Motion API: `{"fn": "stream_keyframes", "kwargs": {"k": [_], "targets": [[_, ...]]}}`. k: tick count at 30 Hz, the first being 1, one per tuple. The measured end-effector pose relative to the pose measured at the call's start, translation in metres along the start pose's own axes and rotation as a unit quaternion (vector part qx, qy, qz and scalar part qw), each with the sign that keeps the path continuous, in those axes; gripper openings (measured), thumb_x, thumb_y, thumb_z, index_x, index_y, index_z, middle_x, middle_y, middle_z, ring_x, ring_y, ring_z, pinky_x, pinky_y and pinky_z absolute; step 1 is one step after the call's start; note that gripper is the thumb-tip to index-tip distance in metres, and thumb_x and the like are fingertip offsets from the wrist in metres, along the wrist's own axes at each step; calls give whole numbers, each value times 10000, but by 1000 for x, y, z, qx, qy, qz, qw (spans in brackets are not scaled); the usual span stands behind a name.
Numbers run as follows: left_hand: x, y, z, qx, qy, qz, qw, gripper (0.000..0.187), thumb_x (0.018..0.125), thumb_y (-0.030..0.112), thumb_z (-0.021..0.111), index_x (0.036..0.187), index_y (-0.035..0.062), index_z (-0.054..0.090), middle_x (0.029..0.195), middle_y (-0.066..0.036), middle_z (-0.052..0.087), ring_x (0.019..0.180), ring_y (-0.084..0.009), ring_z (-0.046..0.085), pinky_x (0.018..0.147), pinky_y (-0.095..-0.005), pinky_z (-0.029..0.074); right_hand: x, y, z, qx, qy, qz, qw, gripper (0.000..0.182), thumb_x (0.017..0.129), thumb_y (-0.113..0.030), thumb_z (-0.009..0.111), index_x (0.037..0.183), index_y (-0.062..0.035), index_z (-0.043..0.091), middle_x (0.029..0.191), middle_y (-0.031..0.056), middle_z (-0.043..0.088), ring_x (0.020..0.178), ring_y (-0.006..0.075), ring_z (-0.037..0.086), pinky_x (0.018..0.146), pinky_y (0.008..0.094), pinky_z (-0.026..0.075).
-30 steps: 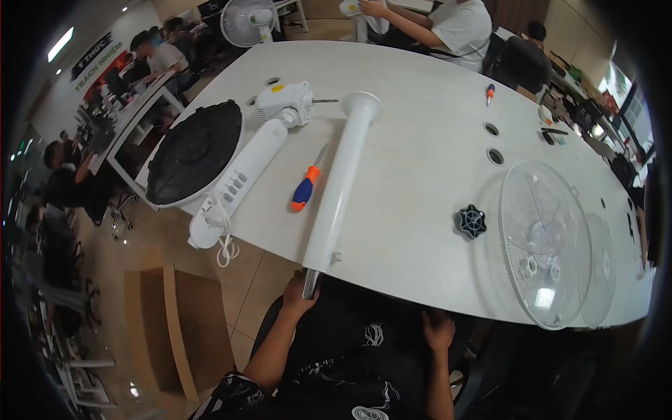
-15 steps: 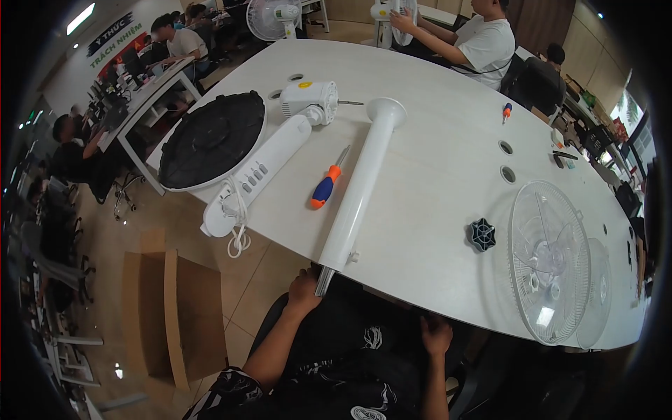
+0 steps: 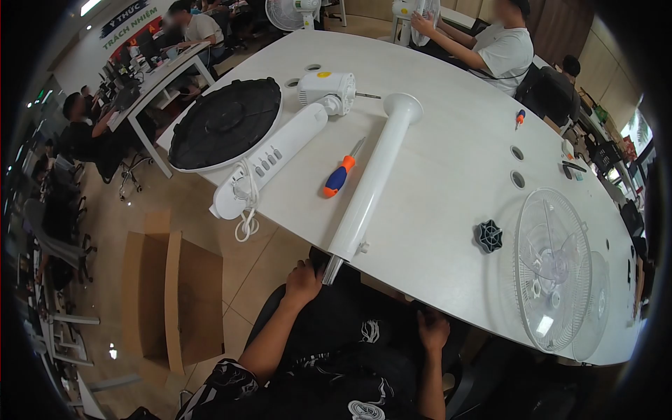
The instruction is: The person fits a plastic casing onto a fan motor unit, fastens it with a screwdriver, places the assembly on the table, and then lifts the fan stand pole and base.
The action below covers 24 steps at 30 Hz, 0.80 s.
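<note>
My left hand is low at the table's front edge, fingers curled, beside the metal end of a white fan pole; what it grips is hidden. Farther right, my right hand is closed just under the edge, its hold in shadow. The pole lies on the table, its flared end away from me and its metal tube jutting over the edge. Left of it are an orange-and-blue screwdriver and a white fan body with motor, buttons and coiled cord. A round base with a black underside lies beyond.
On the right of the white table are a dark star-shaped knob, clear fan blades in a grille and a small screwdriver. An open cardboard box stands on the floor. Across the table, a person handles another fan.
The view has shifted slightly, so the table and its parts appear a little farther right. Both hands stay near the front edge, and the parts keep their places on the table.
</note>
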State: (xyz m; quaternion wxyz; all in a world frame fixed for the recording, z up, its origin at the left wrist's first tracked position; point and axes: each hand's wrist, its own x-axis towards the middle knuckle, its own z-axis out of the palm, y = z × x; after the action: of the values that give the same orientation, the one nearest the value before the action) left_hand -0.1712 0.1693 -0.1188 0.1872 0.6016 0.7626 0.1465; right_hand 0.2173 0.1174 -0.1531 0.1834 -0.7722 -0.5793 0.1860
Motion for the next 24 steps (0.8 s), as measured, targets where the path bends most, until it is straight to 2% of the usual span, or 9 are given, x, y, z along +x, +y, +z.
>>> {"fn": "stream_keyframes", "kwargs": {"k": [6,8,9,11,14,18,21,23,24], "targets": [[-4,-5,-8,-18,31,7,999,332,825,149,667,1059,-77,603,996,-297,635,897,-462,665,797,-515,556,3,-2,3,-15,-2,-8,1000,375,816,-392,783,1028,-83,762,823,117,751,796,306,740,757,417,584],[-9,-4,-18,-101,97,54,989,371,906,305,695,1044,-37,658,952,-249,665,829,-408,694,727,-472,566,3,-1,5,-22,3,-12,1000,376,817,-396,781,1025,-83,763,824,115,752,797,306,739,761,419,584],[-9,-4,-19,-101,95,56,989,371,906,305,695,1044,-37,658,952,-249,665,829,-408,694,727,-472,566,3,-1,5,-17,4,-8,1000,377,820,-401,776,1024,-84,763,826,114,752,798,307,739,764,421,584],[-10,-5,-20,-226,85,67,968,301,847,215,753,1044,1,677,945,-185,680,802,-371,689,721,-449,562,2,-3,5,-13,4,-1,1000,379,823,-406,772,1023,-85,764,828,113,753,800,308,739,768,422,584],[-14,-5,-18,-257,76,67,961,309,806,177,783,1037,7,665,918,-153,678,800,-341,670,730,-433,555,2,-5,4,-15,4,-2,1000,383,827,-423,764,1007,-85,767,825,112,752,799,315,737,771,426,585],[-15,4,-15,-160,82,90,980,312,783,170,796,1018,22,655,899,-137,662,833,-330,646,760,-446,540,3,-6,3,-35,-6,-3,999,387,826,-451,758,930,-78,762,812,109,749,799,321,734,773,427,584],[-10,4,-1,-88,125,138,979,410,783,264,830,996,-37,649,870,-207,634,854,-384,621,776,-475,505,2,-6,3,-31,-1,-1,1000,392,823,-462,758,889,-76,755,801,104,748,796,320,733,773,425,583],[-10,10,6,-74,145,82,983,365,774,271,834,982,40,642,872,-131,630,866,-347,609,790,-467,501,2,-8,3,-34,8,-3,999,392,821,-464,759,871,-76,752,796,100,747,793,318,733,772,423,582],[-10,10,12,-74,147,85,983,365,774,271,834,982,40,642,872,-131,630,866,-347,609,790,-467,501,2,-11,-1,-19,-1,3,1000,389,820,-466,761,859,-78,752,789,95,746,789,316,732,769,420,582]]}}
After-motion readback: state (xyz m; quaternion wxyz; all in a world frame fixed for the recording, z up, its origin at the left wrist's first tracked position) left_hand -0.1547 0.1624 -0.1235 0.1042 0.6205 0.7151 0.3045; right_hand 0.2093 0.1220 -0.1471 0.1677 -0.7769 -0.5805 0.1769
